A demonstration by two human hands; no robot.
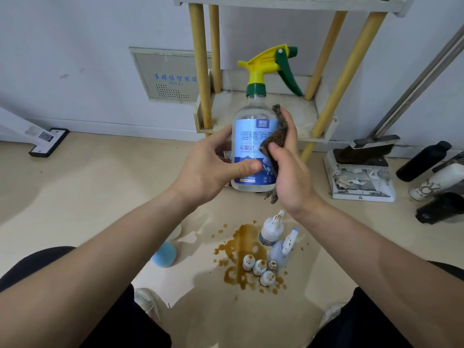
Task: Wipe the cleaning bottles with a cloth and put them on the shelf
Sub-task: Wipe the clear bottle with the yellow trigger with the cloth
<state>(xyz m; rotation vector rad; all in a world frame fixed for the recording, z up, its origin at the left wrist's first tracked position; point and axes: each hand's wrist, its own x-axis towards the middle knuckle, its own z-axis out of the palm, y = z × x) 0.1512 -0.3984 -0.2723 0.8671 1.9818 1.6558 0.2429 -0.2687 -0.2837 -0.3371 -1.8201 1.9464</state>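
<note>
While the left hand [213, 169] grips the spray bottle [251, 136] from its nine o'clock side – thumb laid across the blue label, fingers curled round behind – the right hand [288, 177] pinches a dark brown cloth [275, 136] and presses it flat against the bottle's three o'clock side. The bottle is upright and held in the air in the middle of the view. It is clear, with a yellow and green trigger head [271, 61] whose nozzle points toward three o'clock.

Behind the bottle, at twelve o'clock, stands the shelf [303, 109]: pale boards on yellow wooden posts, set against the wall. Its lowest board looks dusty.

On the floor at six o'clock from the bottle lies a brown spill [241, 249]. In and beside it stand two white spray bottles [272, 229] spotted with brown, and, nearer the person, a cluster of small white bottles [259, 268], also spattered. At about eight o'clock from the spill lies a round blue thing [164, 254], partly hidden by the left forearm – what it is I cannot tell.

At three o'clock from the held bottle a dustpan [361, 177] with a brush lies on the floor, with dark bottles [421, 162] further to that side. A wall panel [165, 76] with blue lettering sits at ten o'clock.
</note>
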